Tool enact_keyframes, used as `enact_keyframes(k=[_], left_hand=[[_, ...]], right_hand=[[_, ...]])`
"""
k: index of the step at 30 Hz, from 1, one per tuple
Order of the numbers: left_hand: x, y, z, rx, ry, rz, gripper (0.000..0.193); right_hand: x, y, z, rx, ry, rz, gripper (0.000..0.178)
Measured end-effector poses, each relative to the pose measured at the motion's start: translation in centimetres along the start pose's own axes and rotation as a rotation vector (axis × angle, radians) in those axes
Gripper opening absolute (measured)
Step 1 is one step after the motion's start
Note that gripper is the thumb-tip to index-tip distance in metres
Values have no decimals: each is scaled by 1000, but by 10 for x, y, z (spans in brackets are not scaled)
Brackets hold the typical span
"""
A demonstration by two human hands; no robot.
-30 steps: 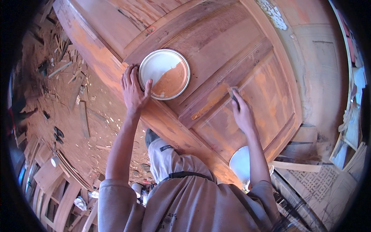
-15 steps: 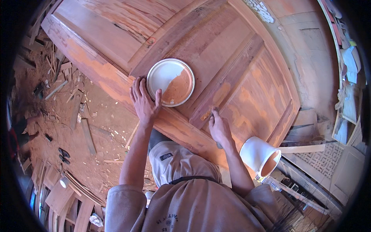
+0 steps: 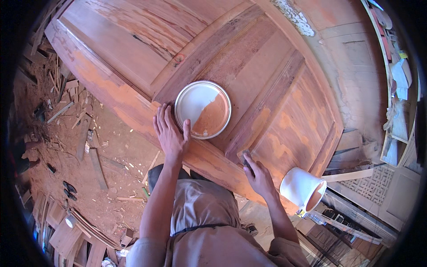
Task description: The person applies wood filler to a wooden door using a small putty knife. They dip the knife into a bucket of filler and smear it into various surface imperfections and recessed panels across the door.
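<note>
A panelled wooden door (image 3: 240, 80) lies in front of me, with orange filler smeared over parts of its reddish wood. On it rests a round white lid (image 3: 189, 100) with a metallic-looking rim and a patch of orange filler (image 3: 215, 113) over its right side. My left hand (image 3: 172, 137) is open, its fingers spread along the lid's near left edge and the thumb against the rim. To the right, my right hand (image 3: 260, 179) is closed around a putty knife (image 3: 246, 156), its blade end by the door's near rail. The fingers partly hide the tool.
A white bucket (image 3: 296, 184) with orange filler inside leans tilted near the door's right corner. Wood scraps (image 3: 98, 169) and shavings litter the dirt floor at left, near a pair of dark sandals (image 3: 69, 190). A carved lattice panel (image 3: 371, 182) lies at right.
My right hand has drawn the putty knife closer to me, toward the door's near edge. My left hand stays at the lid. The whole view has shifted slightly.
</note>
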State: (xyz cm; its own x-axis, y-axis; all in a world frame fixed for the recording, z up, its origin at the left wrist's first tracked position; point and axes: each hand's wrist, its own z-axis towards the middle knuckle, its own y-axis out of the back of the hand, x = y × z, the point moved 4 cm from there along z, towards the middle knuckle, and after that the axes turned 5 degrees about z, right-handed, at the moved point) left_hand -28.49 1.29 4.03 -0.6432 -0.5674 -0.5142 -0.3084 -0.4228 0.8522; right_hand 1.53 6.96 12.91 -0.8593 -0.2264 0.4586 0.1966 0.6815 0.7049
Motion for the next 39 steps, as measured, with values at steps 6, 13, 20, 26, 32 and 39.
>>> enact_keyframes(k=[6,13,20,26,32,39], left_hand=[[0,-1,0,0,-12,32,69],[-2,-1,1,-6,-16,36,72],[0,-5,-2,-22,-5,44,71],[-3,-1,-1,-29,-3,36,71],[1,-1,-3,-37,5,36,70],[-8,-3,0,-50,2,9,70]], right_hand=[[-39,-22,5,-19,258,-129,52],[-42,-37,18,-50,371,-211,52],[-37,-20,15,-54,388,-282,52],[-36,-13,31,8,372,-279,52],[-43,1,34,20,377,-211,50],[-48,5,46,5,353,-146,47]])
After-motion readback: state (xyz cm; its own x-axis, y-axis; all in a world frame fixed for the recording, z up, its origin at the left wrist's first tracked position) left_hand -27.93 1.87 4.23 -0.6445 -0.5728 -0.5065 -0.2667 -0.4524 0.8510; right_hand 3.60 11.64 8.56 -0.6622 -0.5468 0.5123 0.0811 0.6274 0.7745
